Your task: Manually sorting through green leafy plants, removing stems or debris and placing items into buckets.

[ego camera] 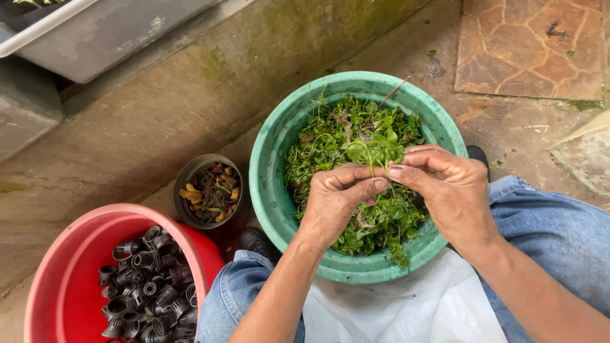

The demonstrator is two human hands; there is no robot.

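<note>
- We sit over damp, mossy concrete with stone paving beyond the green basin [273, 190].
- Above the basin's leaves, our left hand [337, 200] and right hand [448, 187] pinch one leafy sprig [375, 149], fresh green, its roots perhaps hidden.
- Left of the basin: a red tub [70, 254] of black net pots [149, 286].

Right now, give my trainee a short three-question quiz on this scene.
1. What do both hands pinch over the green basin?
2. True or false: the red tub is filled with leafy greens.
3. Which sits between tub and basin: (a) grey tray, (b) small dark pot, (c) white cloth?

Key
1. A leafy sprig, held between the left hand and right hand.
2. False; it holds black net cups.
3. b, the small dark pot of scraps.
</note>
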